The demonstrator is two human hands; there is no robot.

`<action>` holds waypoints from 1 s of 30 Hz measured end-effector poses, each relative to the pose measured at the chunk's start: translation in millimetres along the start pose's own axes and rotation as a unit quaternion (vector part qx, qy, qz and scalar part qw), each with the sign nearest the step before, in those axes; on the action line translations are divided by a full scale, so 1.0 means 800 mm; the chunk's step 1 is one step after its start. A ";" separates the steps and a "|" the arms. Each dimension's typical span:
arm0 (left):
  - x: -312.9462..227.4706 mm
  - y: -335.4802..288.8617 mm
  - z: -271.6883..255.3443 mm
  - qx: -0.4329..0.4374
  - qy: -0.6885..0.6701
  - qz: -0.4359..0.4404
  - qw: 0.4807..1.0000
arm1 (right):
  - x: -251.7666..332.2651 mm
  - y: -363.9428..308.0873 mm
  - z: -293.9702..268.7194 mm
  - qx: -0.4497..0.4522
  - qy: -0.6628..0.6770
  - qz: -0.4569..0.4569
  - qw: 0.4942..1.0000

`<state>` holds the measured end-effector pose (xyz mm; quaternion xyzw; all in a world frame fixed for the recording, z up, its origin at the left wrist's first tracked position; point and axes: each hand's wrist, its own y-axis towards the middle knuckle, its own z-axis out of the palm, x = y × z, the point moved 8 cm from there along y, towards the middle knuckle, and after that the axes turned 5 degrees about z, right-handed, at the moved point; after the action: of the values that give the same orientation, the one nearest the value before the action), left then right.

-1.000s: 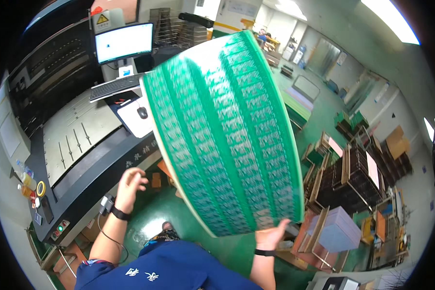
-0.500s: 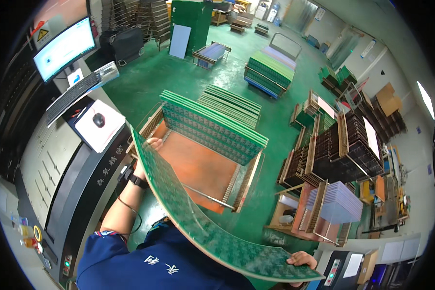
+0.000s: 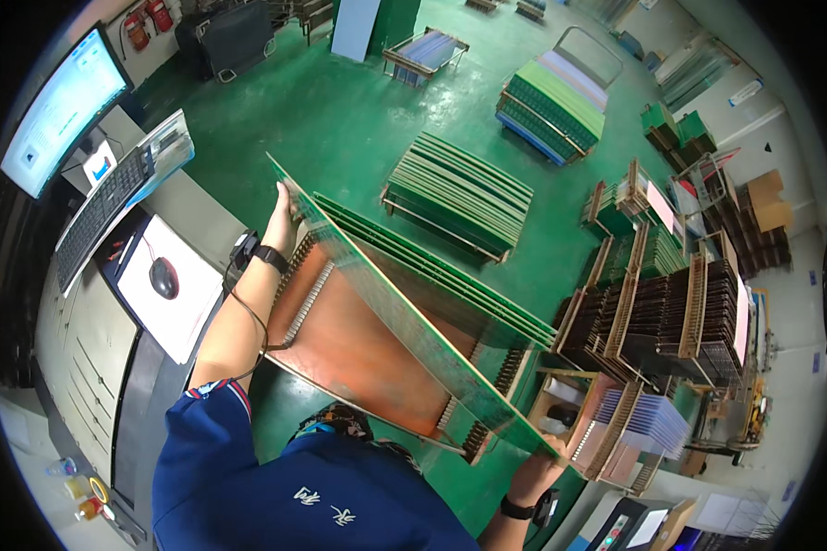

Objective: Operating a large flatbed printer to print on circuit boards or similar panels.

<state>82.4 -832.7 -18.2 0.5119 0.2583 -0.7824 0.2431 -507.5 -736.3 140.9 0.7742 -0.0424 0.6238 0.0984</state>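
Note:
A large green circuit board panel [image 3: 381, 289] is held on edge between both hands, slanting from far left to near right. My left hand [image 3: 285, 207] is closed on its far left end, and my right hand [image 3: 540, 466] grips its near right corner. Below the panel lies a rack with a copper-coloured base [image 3: 358, 372] and slotted bars [image 3: 305, 303] along its sides. Several similar green panels [image 3: 432, 266] stand upright in the rack, just beyond the held one. The held panel hides part of the base and the right-hand slots.
At the left are a monitor [image 3: 69, 110], a keyboard [image 3: 110, 202] and a mouse [image 3: 164, 278] on a white pad. Another rack of green panels [image 3: 464, 193] stands farther ahead. Racks of dark panels [image 3: 657, 321] and pale purple panels [image 3: 648, 418] crowd the right side.
The panel was bowed and close to my body; now it is straight and over the rack. Both hands have moved forward with it, the left higher in view. The head view has shifted.

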 end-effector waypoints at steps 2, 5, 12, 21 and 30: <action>-0.011 0.000 0.021 -0.003 0.010 -0.007 1.000 | -0.021 0.015 0.008 -0.011 -0.021 0.024 0.999; -0.006 0.001 0.015 -0.013 -0.014 -0.047 0.999 | -0.033 0.037 0.025 -0.032 -0.028 0.053 0.998; -0.008 -0.014 0.013 0.002 -0.042 -0.050 0.998 | -0.061 0.115 0.003 -0.011 -0.147 0.086 0.985; -0.013 0.003 -0.005 0.025 -0.036 0.005 0.999 | -0.054 0.145 0.012 -0.016 0.005 0.062 0.998; -0.016 -0.023 0.008 0.042 -0.078 -0.031 0.996 | -0.036 0.181 0.017 -0.039 -0.253 0.011 0.967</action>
<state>70.5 -821.8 -1.5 0.4509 0.2208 -0.8372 0.2167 -527.9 -882.6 124.4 0.9019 -0.0986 0.4064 0.1082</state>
